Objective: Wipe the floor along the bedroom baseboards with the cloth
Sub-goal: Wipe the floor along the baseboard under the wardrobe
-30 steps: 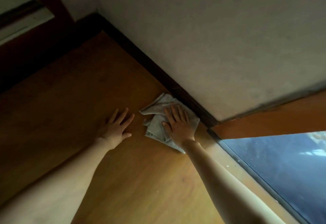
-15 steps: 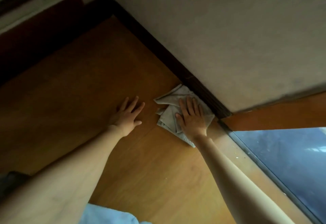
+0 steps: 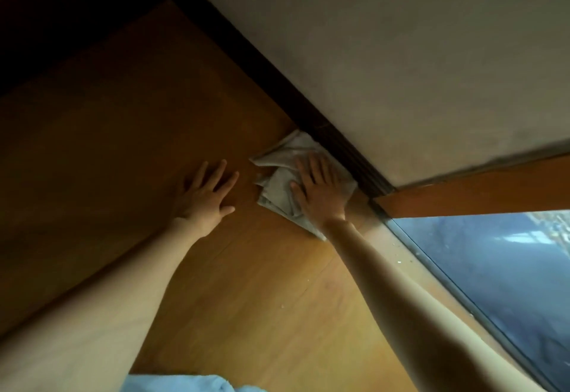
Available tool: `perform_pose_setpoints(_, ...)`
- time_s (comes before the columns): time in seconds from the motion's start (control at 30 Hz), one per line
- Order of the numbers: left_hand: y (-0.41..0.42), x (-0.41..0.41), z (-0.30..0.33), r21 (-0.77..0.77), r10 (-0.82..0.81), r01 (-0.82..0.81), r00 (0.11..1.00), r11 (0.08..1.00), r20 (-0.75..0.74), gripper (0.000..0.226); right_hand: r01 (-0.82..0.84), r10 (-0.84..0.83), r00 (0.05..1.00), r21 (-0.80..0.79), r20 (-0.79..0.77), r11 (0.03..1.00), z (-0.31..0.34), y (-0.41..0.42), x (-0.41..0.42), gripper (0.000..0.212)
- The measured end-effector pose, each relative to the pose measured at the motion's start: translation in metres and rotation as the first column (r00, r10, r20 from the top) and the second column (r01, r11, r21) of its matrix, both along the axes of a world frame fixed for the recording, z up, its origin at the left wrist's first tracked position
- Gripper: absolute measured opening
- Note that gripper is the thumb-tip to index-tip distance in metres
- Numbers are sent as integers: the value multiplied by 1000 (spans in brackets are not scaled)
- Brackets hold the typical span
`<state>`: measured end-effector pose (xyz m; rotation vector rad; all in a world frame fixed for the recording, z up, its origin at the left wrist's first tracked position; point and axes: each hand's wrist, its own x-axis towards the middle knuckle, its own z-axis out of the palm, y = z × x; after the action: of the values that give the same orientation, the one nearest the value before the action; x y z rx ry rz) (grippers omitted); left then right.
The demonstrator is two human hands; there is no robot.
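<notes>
1. Far out to the left of both hands the wooden floor (image 3: 117,132) falls into deep shadow, and a dark strip of baseboard (image 3: 240,52) runs along its far edge, away past the fingertips.
2. The left hand (image 3: 205,197) lies flat on the bare boards, palm down, fingers straight and slightly fanned, thumb out to the side. It holds nothing. Its forearm stretches back toward the person at the lower left.
3. A narrow gap of bare floor separates the left thumb from the nearest folds of the cloth (image 3: 277,188), so that hand is near the cloth but not touching it.
4. The cloth is pale grey and rumpled into loose folds. It lies on the floor under the right hand, its far edge tucked against the foot of the baseboard; one corner pokes out ahead of the fingers, another trails back beside the wrist.
5. The right hand (image 3: 320,188) presses down on the cloth, palm flat, fingers straight and close together, pointing along the baseboard. It grips nothing.
6. Above and right of that hand rises a plain wall (image 3: 401,52).
7. Right of the right wrist an orange-brown wooden frame (image 3: 478,194) meets the baseboard's end, with a window pane (image 3: 493,268) below it, alongside the right forearm.
8. Between the two forearms, nearest the person, a bit of light blue fabric (image 3: 172,385) shows.
</notes>
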<state>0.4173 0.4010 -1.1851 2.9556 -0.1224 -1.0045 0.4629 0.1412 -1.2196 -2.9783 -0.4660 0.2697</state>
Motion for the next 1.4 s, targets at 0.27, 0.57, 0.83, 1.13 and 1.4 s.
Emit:
perform_pose_setpoints(0.27,1,1,-6,-26,28,-29,999,999,-38,75,60,-59,997,12,-43,998,9,-53,-41,62)
perform_pose_setpoints(0.57,0,7,4,-2,30,-30,996,1000,-89,77,84,-82,996,52,-38,995,2,-38,-37,60)
perform_pose_setpoints(0.83,-3,8,11,-18,51,-53,992,998,-115,76,-60,59,998,-14,-34,998,2,-22,-4,63)
perform_pose_setpoints(1.13,-4,8,9,-26,59,-62,992,998,-110,77,84,-84,996,81,2,993,-2,-40,-38,63)
perform_pose_setpoints(1.4,-5,7,18,1,51,-51,992,999,-113,75,-15,15,1000,42,-13,999,-4,-9,0,63)
